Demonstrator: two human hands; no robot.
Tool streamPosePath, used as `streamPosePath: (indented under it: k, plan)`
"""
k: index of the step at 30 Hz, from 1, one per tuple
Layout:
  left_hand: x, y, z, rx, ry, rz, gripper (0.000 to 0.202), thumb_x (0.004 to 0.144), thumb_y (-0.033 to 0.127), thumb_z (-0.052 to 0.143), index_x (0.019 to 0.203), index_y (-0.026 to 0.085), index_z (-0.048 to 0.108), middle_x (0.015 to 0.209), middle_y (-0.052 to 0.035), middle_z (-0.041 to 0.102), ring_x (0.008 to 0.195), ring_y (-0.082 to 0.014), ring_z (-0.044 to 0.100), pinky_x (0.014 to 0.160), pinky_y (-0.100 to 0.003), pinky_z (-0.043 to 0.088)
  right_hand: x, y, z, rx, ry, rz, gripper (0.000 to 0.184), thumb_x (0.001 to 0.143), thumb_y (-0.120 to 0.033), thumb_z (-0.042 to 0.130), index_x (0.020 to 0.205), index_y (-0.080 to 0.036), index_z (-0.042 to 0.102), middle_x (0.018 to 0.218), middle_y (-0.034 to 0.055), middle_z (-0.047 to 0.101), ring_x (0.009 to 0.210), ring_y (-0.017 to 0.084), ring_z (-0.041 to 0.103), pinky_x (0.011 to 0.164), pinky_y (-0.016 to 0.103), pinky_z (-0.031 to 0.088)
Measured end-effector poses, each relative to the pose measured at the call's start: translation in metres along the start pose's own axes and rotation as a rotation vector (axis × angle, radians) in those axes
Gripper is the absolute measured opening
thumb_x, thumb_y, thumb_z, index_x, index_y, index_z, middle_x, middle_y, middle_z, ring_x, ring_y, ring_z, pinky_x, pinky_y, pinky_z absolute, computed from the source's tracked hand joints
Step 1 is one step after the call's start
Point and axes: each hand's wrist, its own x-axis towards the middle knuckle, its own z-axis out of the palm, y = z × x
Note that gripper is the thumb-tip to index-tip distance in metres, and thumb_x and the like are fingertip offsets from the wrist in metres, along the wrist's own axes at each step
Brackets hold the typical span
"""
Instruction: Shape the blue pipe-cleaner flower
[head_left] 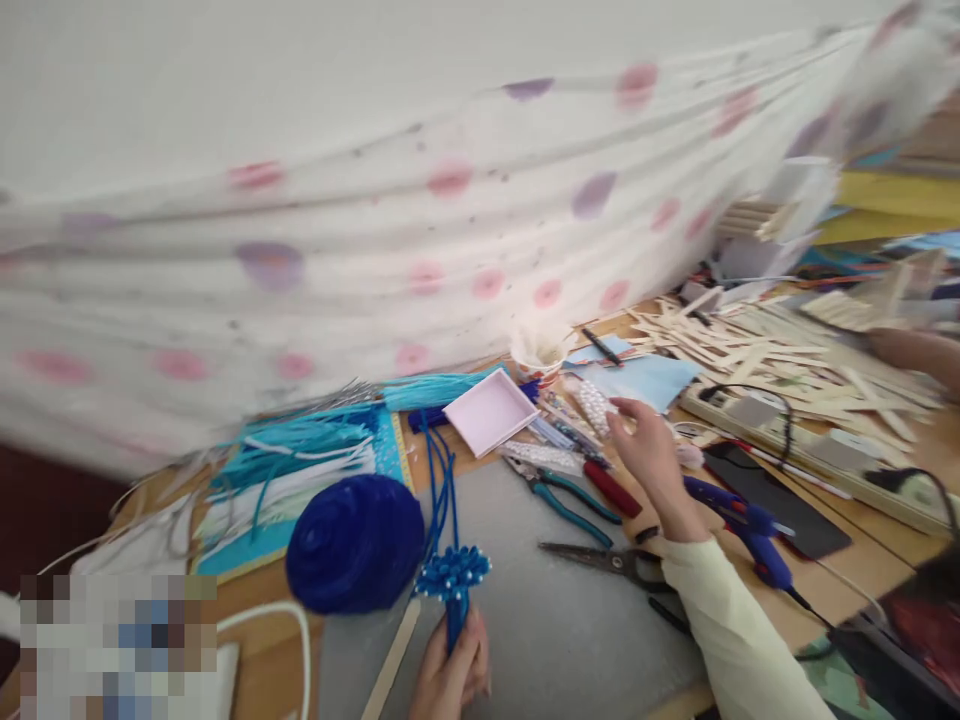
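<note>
My left hand (pixel 452 665) is closed around the stem of a blue flower (pixel 454 575) with white pearl beads on its petals. Long blue pipe cleaners (pixel 442 480) rise behind it. To its left sits a big dark-blue fuzzy coil (pixel 356 543), and a wooden stick (pixel 394 655) lies beside the hand. My right hand (pixel 643 445) reaches over the tools, fingers partly spread, its fingertips by a packet of white pearl beads (pixel 592 405). No held thing shows in it. Beneath are teal-handled pliers (pixel 574 505), a dark-red handle (pixel 611 488) and scissors (pixel 600 560).
A pink shallow box (pixel 491 412) lies behind the grey mat (pixel 540 650). On the right are a blue glue gun (pixel 742 515), a phone (pixel 776 500), a power strip (pixel 817 450) and scattered wooden sticks (pixel 787 350). Another person's hand (pixel 911 355) is at the right edge.
</note>
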Motion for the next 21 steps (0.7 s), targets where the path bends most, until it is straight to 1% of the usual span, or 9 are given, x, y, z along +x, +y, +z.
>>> streamPosePath:
  k: [2,4,6,9,11,13,16,19,21]
  plan:
    - [-0.002,0.008,0.007,-0.009,-0.027,0.069,0.069,0.063,0.089,0.064,0.073,0.021,0.057,0.054,0.0088,0.038,0.051,-0.009,0.032,0.061,-0.028,0.038,-0.019,-0.018,-0.009,0.063,-0.064,-0.063,0.034,0.091,-0.04,0.056,0.109,-0.014,0.069,0.112,0.0185,0.074,0.106,0.033,0.069,0.1,0.054,0.051]
    - [-0.006,0.017,0.013,0.058,-0.061,0.179,0.066,0.075,0.088,0.054,0.068,0.022,0.05,0.052,0.0076,0.039,0.051,-0.0097,0.033,0.059,-0.027,0.034,-0.047,-0.038,-0.014,0.138,-0.175,-0.129,0.035,0.088,-0.047,0.057,0.104,-0.019,0.071,0.104,0.0137,0.077,0.095,0.03,0.073,0.091,0.047,0.057]
    - [-0.01,0.024,0.017,0.105,-0.079,0.257,0.062,0.082,0.085,0.047,0.069,0.024,0.046,0.048,0.0079,0.037,0.048,-0.0104,0.033,0.054,-0.027,0.03,-0.082,-0.056,-0.014,0.29,-0.364,-0.153,0.036,0.086,-0.053,0.061,0.099,-0.021,0.072,0.099,0.0116,0.079,0.09,0.028,0.075,0.085,0.041,0.061]
    - [-0.019,0.031,0.019,0.144,-0.06,0.284,0.053,0.087,0.077,0.047,0.077,0.024,0.048,0.047,0.0094,0.035,0.043,-0.0109,0.03,0.048,-0.027,0.025,-0.134,-0.079,-0.005,0.463,-0.641,-0.105,0.037,0.084,-0.056,0.067,0.097,-0.022,0.075,0.1,0.0115,0.08,0.092,0.028,0.077,0.083,0.037,0.063]
    - [-0.027,0.035,0.02,0.249,-0.034,0.31,0.04,0.092,0.061,0.051,0.079,0.024,0.052,0.05,0.0076,0.04,0.045,-0.0124,0.036,0.05,-0.028,0.031,-0.164,-0.091,0.004,0.534,-0.793,-0.097,0.043,0.08,-0.059,0.071,0.099,-0.022,0.077,0.102,0.0118,0.081,0.093,0.03,0.077,0.085,0.04,0.064]
    - [-0.037,0.039,0.021,0.39,-0.015,0.39,0.024,0.094,0.041,0.053,0.079,0.023,0.06,0.057,0.0018,0.053,0.059,-0.0174,0.053,0.064,-0.03,0.043,-0.186,-0.098,0.013,0.572,-0.902,-0.079,0.043,0.078,-0.063,0.072,0.094,-0.024,0.08,0.099,0.0107,0.082,0.093,0.032,0.077,0.087,0.044,0.064]
    - [-0.051,0.044,0.018,0.525,-0.025,0.503,0.022,0.092,0.025,0.051,0.084,0.023,0.071,0.083,-0.0071,0.071,0.094,-0.0252,0.066,0.089,-0.036,0.048,-0.204,-0.102,0.024,0.586,-0.995,-0.069,0.038,0.084,-0.063,0.065,0.095,-0.03,0.081,0.103,0.0075,0.082,0.101,0.032,0.077,0.093,0.048,0.062]
    - [-0.058,0.049,0.003,0.576,-0.07,0.488,0.017,0.089,0.026,0.059,0.095,0.021,0.075,0.097,-0.0086,0.076,0.094,-0.0257,0.069,0.087,-0.036,0.051,-0.208,-0.093,0.033,0.518,-0.954,-0.149,0.036,0.09,-0.06,0.058,0.1,-0.035,0.081,0.109,0.0057,0.081,0.106,0.032,0.075,0.095,0.05,0.062]
    - [-0.056,0.054,-0.016,0.548,-0.054,0.482,0.023,0.083,0.029,0.07,0.103,0.019,0.074,0.1,-0.0084,0.077,0.09,-0.0242,0.071,0.082,-0.033,0.054,-0.204,-0.083,0.039,0.468,-0.906,-0.205,0.036,0.089,-0.06,0.057,0.099,-0.036,0.082,0.109,0.0063,0.081,0.107,0.033,0.075,0.095,0.052,0.061]
